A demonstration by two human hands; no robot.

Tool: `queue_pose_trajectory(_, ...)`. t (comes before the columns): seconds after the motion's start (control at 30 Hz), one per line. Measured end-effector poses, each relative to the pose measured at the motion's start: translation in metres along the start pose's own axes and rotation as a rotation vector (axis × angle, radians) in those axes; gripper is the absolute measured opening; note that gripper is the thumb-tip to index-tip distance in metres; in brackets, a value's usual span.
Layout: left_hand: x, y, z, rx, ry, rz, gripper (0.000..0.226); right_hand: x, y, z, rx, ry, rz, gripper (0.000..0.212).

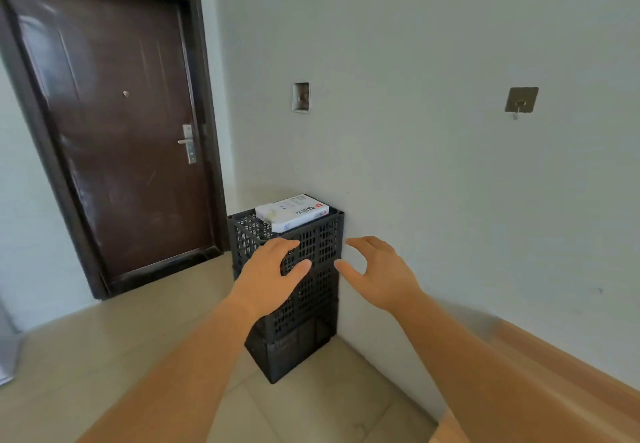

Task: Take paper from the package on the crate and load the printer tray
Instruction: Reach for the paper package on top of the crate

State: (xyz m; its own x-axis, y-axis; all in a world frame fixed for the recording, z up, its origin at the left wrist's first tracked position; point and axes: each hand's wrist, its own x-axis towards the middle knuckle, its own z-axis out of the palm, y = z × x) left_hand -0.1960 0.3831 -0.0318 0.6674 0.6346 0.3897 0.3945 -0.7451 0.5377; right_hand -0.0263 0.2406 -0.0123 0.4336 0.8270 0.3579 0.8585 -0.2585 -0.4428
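open air above paper package [292, 212] atop black crate [294, 269]; wall [433, 165] tight against crate's right side, door [114, 124] behind left; front approach clear.

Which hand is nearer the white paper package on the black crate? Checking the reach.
Left, narrowly. The left hand is just below the paper package; the right hand is below and rightward.

Black perforated crate stack [304, 290] in the corner against the white wall [433, 165], right of a dark brown door [114, 124]. White paper package [292, 212] lying flat on top of the crate. Both hands held out in front of the crate, empty, fingers spread: left hand [268, 274] overlapping its front, right hand [379, 274] just beside its right edge. Beige tiled floor [104, 349] below.
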Motion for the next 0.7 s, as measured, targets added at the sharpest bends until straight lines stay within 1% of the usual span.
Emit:
queue_pose_trajectory(0.17, 0.036, -0.101, -0.060, 0.039, 0.008, -0.025, 0.057, 0.074, -0.070, 0.073, -0.003, -0.028, -0.023, 0.062)
queue_pose_trajectory(0.33, 0.075, -0.182, -0.101, 0.036, 0.043, -0.069, 0.055, 0.150, -0.119, 0.138, -0.018, -0.068, -0.064, 0.064)
queue_pose_trajectory(0.53, 0.125, -0.276, -0.122, 0.064, 0.086, -0.150, 0.050, 0.251, -0.150, 0.223, 0.030, -0.099, -0.147, 0.062)
queue_pose_trajectory(0.7, 0.191, -0.346, -0.147, 0.132, 0.087, -0.181, 0.052, 0.346, -0.165, 0.280, 0.093, -0.108, -0.198, 0.059)
